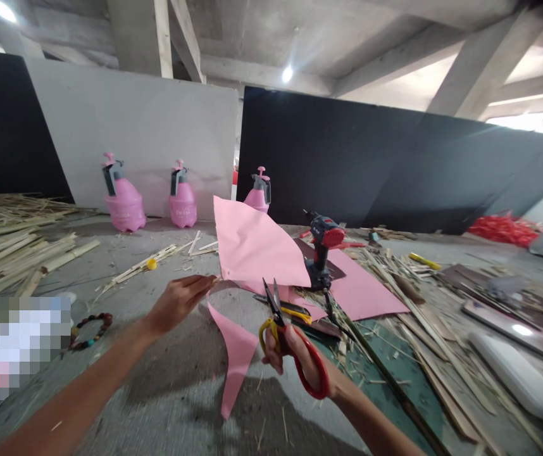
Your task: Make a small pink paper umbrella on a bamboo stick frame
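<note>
My left hand (181,304) is closed in a pinch at the lower left corner of a fan-shaped sheet of pink paper (257,244), which stands up in front of me. My right hand (295,351) grips a pair of scissors (278,316) with one red and one yellow handle loop. Their blades are slightly apart, pointing up near the sheet's lower edge. Below the left fingertips is a curved pink paper piece (238,348); whether it still joins the sheet I cannot tell. A yellow utility knife (295,311) lies just behind the scissors.
A cordless drill (321,247) stands beyond the paper, beside another pink sheet (366,288). Bamboo strips (29,253) are piled left, with more scattered right. Pink spray bottles (124,206) line the back panels. A beaded bracelet (91,330) and a white case (518,373) lie on the floor.
</note>
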A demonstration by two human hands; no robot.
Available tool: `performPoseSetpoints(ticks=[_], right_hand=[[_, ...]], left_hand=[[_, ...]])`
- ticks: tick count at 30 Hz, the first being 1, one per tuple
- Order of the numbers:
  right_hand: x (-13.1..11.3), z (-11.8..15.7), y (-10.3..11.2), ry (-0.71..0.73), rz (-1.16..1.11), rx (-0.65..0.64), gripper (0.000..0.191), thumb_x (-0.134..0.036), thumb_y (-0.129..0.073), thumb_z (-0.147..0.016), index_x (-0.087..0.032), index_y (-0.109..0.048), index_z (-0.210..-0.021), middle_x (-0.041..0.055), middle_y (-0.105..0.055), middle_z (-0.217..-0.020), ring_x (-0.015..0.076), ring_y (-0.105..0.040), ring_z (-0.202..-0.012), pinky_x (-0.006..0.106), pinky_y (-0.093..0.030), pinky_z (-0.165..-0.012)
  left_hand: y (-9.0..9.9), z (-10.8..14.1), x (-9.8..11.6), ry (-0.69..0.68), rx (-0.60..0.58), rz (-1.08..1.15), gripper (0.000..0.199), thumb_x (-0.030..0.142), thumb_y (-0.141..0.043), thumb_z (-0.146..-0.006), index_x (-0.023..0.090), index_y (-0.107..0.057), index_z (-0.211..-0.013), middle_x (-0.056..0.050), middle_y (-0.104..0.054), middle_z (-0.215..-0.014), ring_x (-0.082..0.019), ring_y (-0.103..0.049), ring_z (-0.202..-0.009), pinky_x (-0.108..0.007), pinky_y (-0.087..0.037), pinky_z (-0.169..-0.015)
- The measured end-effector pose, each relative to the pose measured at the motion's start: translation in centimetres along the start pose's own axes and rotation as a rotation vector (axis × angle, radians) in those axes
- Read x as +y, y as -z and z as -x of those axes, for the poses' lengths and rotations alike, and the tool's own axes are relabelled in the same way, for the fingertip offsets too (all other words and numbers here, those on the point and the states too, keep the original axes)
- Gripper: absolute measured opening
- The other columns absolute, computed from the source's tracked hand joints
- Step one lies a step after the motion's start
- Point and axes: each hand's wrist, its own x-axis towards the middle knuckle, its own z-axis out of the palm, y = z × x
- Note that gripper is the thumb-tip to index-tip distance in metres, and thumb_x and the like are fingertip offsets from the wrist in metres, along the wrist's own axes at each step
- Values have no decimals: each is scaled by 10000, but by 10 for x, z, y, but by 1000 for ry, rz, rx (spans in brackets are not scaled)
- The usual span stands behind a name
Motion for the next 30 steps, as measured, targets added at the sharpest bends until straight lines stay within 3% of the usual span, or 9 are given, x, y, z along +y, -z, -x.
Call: performPoseSetpoints(ticks=[5,19,30], right_hand=[[-4,0,0,-32,21,-72,593,-712,-250,-1001,-211,-474,-775,-13,-461,-662,144,-451,-580,354,-495,-741],[-4,-2,-3,18,-43,-48,595,-714,-296,-992,-220,-474,-712,-26,-439,-600,155,-458,-565,359,-508,-739],[3,1,0,-24,-111,-102,562,-697,-320,-996,-218,-503,-767,-13,-446,-695,146,-428,-586,328,-502,-701]], left_hand=[[-1,2,-1,-2,39,-18,269,259,-477,-1049,206,-653,-1246,-65,-769,-1046,-181,-748,-896,-261,-577,-796],[4,-1,6,-13,40,-43,270,193,-539,-1018,199,-627,-1273,-59,-769,-1043,-187,-749,-901,-269,-575,-800],[4,0,5,3,22,-33,271,196,-502,-1032,202,-635,-1268,-60,-768,-1074,-197,-753,-928,-287,-581,-820]])
